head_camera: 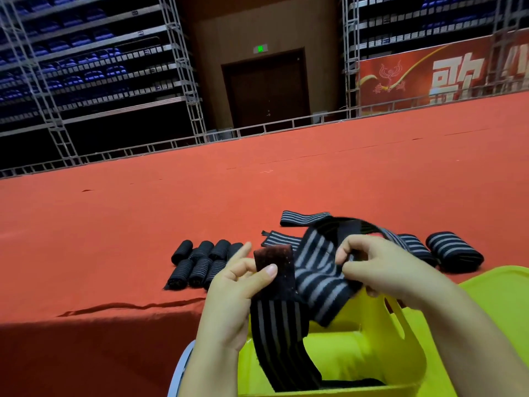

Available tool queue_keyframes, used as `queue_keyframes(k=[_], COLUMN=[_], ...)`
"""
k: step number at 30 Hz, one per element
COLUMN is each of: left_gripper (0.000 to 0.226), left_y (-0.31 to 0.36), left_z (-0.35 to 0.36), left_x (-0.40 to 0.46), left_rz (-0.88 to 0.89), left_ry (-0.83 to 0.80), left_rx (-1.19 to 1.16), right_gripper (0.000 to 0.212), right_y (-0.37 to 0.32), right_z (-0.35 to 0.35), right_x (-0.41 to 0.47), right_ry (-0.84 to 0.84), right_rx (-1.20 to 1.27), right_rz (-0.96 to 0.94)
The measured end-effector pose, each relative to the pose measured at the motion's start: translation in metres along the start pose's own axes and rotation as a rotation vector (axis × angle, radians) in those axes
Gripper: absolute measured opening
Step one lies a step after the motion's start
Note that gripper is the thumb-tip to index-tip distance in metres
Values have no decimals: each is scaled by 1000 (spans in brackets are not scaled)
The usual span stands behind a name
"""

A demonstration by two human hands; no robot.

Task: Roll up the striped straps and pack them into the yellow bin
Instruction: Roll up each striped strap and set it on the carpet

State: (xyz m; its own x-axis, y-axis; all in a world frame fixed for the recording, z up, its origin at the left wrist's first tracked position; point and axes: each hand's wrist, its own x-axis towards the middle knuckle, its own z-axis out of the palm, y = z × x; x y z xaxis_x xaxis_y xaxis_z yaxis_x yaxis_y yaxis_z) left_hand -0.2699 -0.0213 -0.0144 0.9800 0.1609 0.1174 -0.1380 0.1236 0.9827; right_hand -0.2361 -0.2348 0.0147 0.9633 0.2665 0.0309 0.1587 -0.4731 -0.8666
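Both hands hold one striped strap (315, 276) above the yellow bin (372, 353): the left hand (237, 293) pinches its fuzzy end, the right hand (380, 267) grips the middle. Rolling seems about to begin; next, curl that end tightly inward. Finished rolls (200, 262) lie far left.

**Strap count so far**

Got seven rolled straps (200, 263) lined up in two rows on the red cloth: four at the back, three in front. One bigger loose roll (455, 251) sits off to the right. One yellow bin (400, 359). One strap (312, 282) in my two hands. The unrolled pile behind is tangled, so can't count it properly.
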Motion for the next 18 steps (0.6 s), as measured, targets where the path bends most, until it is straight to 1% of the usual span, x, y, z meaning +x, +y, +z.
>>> queue_keyframes(k=[1,2,3,4,6,7,8,9,11,12,13,16,18], left_gripper=[33,34,31,27,46,48,40,30,17,10,8,16,18], left_y=[2,2,1,2,3,5,7,10,13,13,14,14,16], left_z=[-1,-2,-3,-2,-4,-4,-3,-2,1,3,5,12,16], left_x=[0,1,3,4,6,7,7,7,9,10,11,13,11], left_rz=[31,53,59,60,53,34,20,5,-35,-38,-34,16,57], left_ry=[-19,-64,-106,-143,-196,-202,-197,-177,-88,-40,2,68,91], left_rx=[24,46,53,50,21,9,-5,-28,-84,-104,-118,-111,-110], right_gripper=[16,16,15,13,12,11,7,10,24,28,28,8,13], right_y=[-5,-9,-14,-18,-24,-26,-27,-26,-21,-18,-16,-12,-13], right_z=[-5,-9,-11,-13,-15,-17,-18,-20,-24,-24,-23,-23,-27], right_x=[0,-1,-1,-1,-1,0,0,1,2,1,2,3,5], right_ry=[-59,-120,-173,-209,-245,-224,-186,-138,-47,-1,53,246,333], right_rx=[-143,-235,-277,-292,-235,-153,-53,26,71,69,87,226,310], right_rz=[-13,-26,-43,-66,-125,-152,-177,-209,-322,-390,-462,-687,-768])
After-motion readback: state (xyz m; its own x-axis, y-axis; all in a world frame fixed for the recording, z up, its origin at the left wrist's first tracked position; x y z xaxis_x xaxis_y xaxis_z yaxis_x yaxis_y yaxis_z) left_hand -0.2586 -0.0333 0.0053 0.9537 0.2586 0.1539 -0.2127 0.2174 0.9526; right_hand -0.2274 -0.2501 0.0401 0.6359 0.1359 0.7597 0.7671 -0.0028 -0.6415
